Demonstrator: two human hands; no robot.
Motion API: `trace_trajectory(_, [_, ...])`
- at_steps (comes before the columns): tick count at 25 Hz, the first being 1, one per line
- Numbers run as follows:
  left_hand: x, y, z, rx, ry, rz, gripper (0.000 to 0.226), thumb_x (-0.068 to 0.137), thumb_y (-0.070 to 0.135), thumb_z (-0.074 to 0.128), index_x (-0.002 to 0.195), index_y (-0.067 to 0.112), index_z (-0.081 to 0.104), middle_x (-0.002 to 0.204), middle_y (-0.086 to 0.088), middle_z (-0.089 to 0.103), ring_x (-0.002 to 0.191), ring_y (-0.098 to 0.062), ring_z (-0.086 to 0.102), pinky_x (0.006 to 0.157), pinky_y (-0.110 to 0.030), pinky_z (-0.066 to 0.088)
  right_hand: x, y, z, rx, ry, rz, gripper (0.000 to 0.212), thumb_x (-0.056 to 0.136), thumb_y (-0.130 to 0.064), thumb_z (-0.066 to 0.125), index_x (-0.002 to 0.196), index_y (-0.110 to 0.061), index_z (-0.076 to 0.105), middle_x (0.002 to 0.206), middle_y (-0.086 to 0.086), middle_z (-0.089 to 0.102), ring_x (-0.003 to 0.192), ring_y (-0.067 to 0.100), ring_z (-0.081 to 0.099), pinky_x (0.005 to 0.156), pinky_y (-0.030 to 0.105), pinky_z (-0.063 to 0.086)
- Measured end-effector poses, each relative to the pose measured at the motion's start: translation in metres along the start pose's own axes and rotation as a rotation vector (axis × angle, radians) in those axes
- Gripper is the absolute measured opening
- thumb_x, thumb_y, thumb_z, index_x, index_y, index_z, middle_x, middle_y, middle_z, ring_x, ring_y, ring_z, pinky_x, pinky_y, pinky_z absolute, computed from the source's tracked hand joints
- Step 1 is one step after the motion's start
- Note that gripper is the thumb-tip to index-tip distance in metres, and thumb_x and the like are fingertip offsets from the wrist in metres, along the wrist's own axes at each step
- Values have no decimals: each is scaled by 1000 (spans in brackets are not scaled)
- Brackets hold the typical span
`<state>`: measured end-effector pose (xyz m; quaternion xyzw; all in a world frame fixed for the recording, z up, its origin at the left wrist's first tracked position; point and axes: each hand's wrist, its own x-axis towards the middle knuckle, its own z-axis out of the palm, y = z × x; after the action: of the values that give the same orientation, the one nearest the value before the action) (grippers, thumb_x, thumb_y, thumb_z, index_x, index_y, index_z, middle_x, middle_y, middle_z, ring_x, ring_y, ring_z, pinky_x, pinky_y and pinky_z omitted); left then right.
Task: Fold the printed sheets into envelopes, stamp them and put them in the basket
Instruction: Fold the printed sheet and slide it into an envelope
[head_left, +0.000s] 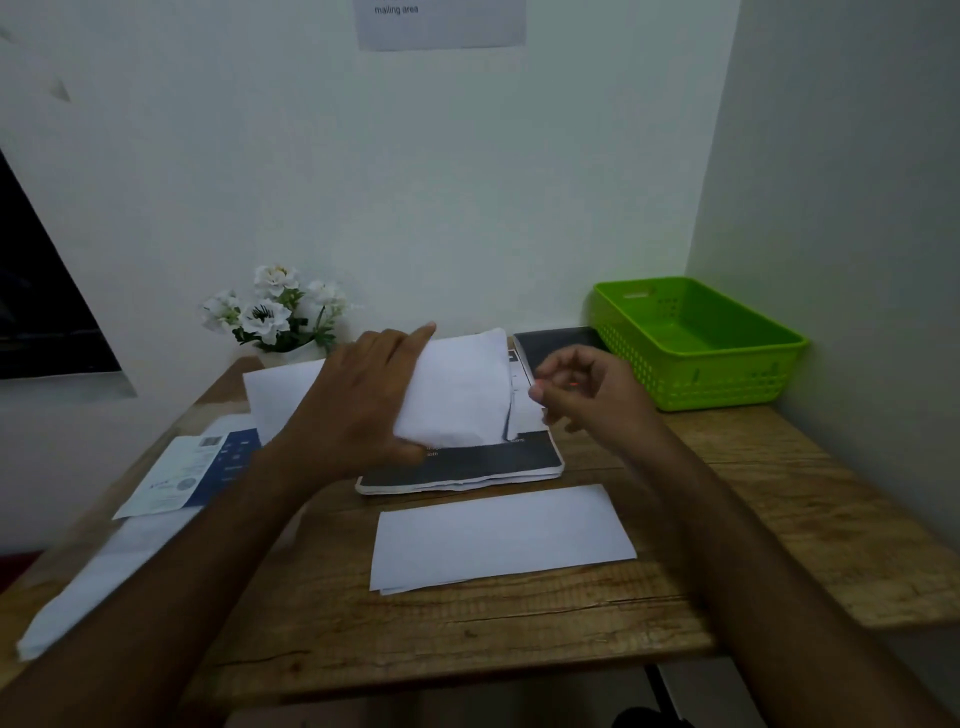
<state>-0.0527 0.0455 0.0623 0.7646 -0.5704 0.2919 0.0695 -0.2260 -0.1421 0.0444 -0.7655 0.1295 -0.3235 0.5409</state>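
Folded white paper (498, 535) lies at the front edge of the wooden table (779, 493). Beyond, left hand (358, 400) grips a white sheet (462, 389) over the dark printed stack (483, 462); right hand (592, 395) curled, hold unclear. Green plastic basket (696, 384) occupies the far-right corner.

Mid-table, a stack of printed sheets (467, 470), dark side up. On top, one sheet (462, 395) curled up, white back showing, gripped by the left hand (358, 400). Nearer, flat on the wood, a folded white envelope (501, 535). Far right, against the wall, a green basket (727, 384).
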Motion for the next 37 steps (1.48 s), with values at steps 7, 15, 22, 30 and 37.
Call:
trace_trajectory(7, [-15,-28,0,-76,-31,-28,105,52,65,57,140,13,32,119,-10,49,105,-25,46,88,-43,36,-52,-9,-25,-970,-591,280,82,56,-62,81,128,-43,47,122,-21,48,110,5,47,93,34,47])
trace_trajectory(15, [-27,-49,-5,-58,-51,-117,104,47,64,59,136,18,31,117,-6,41,107,-21,36,86,-31,20,-50,-11,-44,-600,-351,323,29,69,-31,83,93,-31,67,95,-11,66,80,2,61,62,18,46])
trace_trajectory(22, [-38,-64,-10,-21,-31,-224,108,45,61,61,137,16,30,118,-6,39,106,-21,33,86,-33,21,-66,-2,-67,124,180,296,70,40,-49,91,94,-11,70,89,10,76,64,11,70,45,23,54])
trace_trajectory(30, [-40,-50,-15,-59,14,-203,107,47,61,59,138,16,28,121,-6,37,110,-21,33,89,-31,19,-67,-14,-34,344,386,126,32,74,-20,72,104,-13,65,100,4,70,88,24,70,54,20,57])
trace_trajectory(37, [-40,-48,-17,-42,47,-231,108,47,63,58,138,16,26,119,-6,37,106,-21,34,87,-32,21,-75,-17,-29,236,396,61,30,77,-11,72,105,-10,62,97,3,69,76,15,71,53,21,57])
